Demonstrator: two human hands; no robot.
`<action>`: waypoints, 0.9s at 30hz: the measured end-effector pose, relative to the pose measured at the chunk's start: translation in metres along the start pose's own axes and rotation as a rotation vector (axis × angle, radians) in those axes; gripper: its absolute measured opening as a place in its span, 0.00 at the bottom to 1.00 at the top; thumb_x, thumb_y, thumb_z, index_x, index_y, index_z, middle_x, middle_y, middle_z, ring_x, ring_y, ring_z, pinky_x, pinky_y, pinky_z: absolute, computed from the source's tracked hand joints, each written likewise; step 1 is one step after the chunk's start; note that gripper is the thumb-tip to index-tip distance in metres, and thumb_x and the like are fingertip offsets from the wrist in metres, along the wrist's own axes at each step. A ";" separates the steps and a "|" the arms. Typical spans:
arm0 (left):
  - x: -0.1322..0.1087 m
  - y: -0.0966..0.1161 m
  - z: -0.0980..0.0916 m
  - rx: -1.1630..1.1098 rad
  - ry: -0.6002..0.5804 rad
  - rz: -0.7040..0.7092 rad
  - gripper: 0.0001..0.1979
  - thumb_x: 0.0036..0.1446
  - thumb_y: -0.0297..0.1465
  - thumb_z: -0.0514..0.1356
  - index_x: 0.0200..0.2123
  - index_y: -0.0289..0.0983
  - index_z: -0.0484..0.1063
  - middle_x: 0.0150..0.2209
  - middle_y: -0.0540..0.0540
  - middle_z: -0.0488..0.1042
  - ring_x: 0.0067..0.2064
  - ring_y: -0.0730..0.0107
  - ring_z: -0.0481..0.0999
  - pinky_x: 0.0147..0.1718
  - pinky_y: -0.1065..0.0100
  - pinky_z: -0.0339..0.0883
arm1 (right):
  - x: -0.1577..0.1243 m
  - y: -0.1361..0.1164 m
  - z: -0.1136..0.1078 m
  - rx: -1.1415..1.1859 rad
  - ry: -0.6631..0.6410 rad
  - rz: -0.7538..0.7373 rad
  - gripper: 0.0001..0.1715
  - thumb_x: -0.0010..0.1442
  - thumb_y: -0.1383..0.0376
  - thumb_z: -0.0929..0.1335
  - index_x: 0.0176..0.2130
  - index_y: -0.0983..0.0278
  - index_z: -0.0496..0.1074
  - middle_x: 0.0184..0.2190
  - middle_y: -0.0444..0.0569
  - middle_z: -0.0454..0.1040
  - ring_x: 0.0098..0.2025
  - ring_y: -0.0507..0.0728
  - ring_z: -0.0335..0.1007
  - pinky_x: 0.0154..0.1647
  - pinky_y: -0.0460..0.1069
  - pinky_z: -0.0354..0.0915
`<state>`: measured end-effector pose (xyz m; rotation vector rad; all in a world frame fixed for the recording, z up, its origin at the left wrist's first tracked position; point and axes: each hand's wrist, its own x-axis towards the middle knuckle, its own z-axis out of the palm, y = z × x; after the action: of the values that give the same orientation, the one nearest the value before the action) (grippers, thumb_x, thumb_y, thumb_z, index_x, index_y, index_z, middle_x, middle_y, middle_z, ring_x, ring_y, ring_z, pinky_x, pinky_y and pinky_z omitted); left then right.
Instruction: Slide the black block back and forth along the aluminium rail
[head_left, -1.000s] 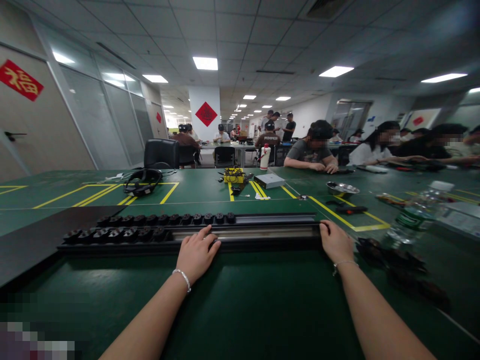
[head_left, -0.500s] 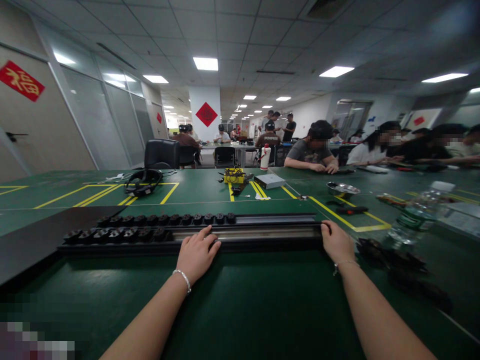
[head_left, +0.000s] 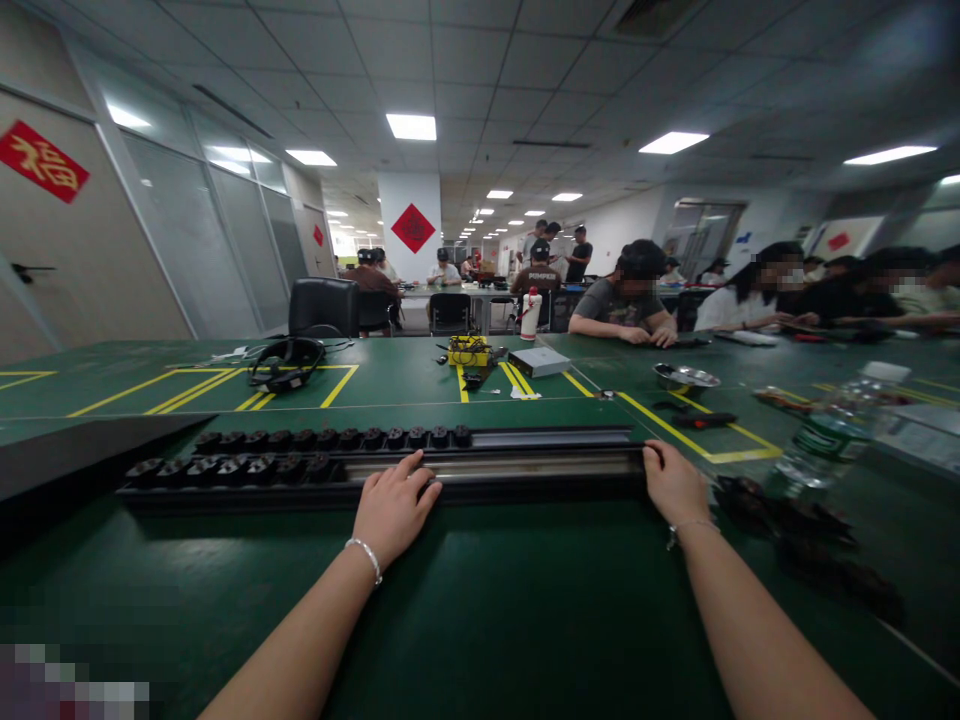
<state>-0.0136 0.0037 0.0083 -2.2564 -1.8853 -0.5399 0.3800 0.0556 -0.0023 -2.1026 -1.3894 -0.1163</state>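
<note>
**Item 1.** Black rail point(head_left: 525, 465): a long twin-channel track. It lay crosswise on the green table mat point(head_left: 480, 600), directly before us. Its left stretch carried two rows of black plug parts point(head_left: 300, 452); its right stretch was bare.

**Item 2.** Left hand point(head_left: 394, 505): we rested it on the near channel, just past the last seated part. The fingers were together and extended, lying flat and gripping nothing.

**Item 3.** Right hand point(head_left: 673, 485): we hooked it round the rail's right end, fingers curled upon it. We could not see the thumb.

**Handling note.** In our judgement, steadying the rail well called for even downward pressure from the flat hand and a firm hold at the end. That would keep the rail square so that no seated part tipped.

**Item 4.** Loose black parts point(head_left: 795, 530): a heap on the mat, just beside our right wrist.

**Item 5.** Water bottle point(head_left: 825, 440), blurred, beyond that heap; metal bowl point(head_left: 684, 377) farther back.

**Item 6.** Black panel point(head_left: 82, 450), near the rail's left end.

**Item 7.** Surface: the green mat was marked with yellow lines. Well apart from the rail it bore a headset point(head_left: 286, 363), a yellow device point(head_left: 469, 350) and a white box point(head_left: 538, 361).

**Item 8.** Room: an open hall with ceiling panel lights and glass partitions on the left. A red diamond sign point(head_left: 412, 228) hung on a pillar, and other people sat at neighbouring tables.
</note>
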 end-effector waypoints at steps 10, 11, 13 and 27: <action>-0.001 -0.001 0.002 0.011 0.011 0.012 0.19 0.58 0.44 0.41 0.41 0.47 0.69 0.58 0.51 0.60 0.49 0.63 0.67 0.45 0.57 0.56 | 0.000 0.006 0.005 -0.039 0.044 -0.044 0.26 0.59 0.56 0.52 0.47 0.62 0.67 0.46 0.54 0.68 0.50 0.62 0.59 0.47 0.57 0.57; -0.001 0.000 0.001 0.014 0.011 0.014 0.19 0.58 0.43 0.42 0.41 0.47 0.69 0.58 0.51 0.60 0.49 0.63 0.67 0.45 0.57 0.56 | 0.000 0.008 0.007 -0.049 0.053 -0.053 0.26 0.59 0.56 0.52 0.47 0.62 0.67 0.47 0.53 0.68 0.51 0.62 0.57 0.48 0.57 0.56; 0.000 0.000 0.001 0.017 0.007 0.012 0.19 0.58 0.43 0.42 0.41 0.47 0.69 0.58 0.51 0.60 0.49 0.64 0.67 0.45 0.58 0.56 | 0.002 0.011 0.010 -0.058 0.061 -0.064 0.26 0.59 0.56 0.52 0.47 0.62 0.67 0.47 0.53 0.68 0.52 0.63 0.55 0.49 0.58 0.55; 0.000 0.000 0.001 0.001 0.009 0.004 0.19 0.58 0.43 0.42 0.41 0.48 0.69 0.58 0.51 0.60 0.49 0.64 0.67 0.45 0.58 0.56 | 0.007 0.016 0.013 -0.029 0.064 -0.099 0.26 0.58 0.56 0.53 0.46 0.63 0.68 0.44 0.54 0.69 0.49 0.60 0.60 0.48 0.55 0.56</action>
<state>-0.0134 0.0034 0.0076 -2.2534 -1.8755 -0.5473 0.3940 0.0640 -0.0173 -2.0360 -1.4613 -0.2433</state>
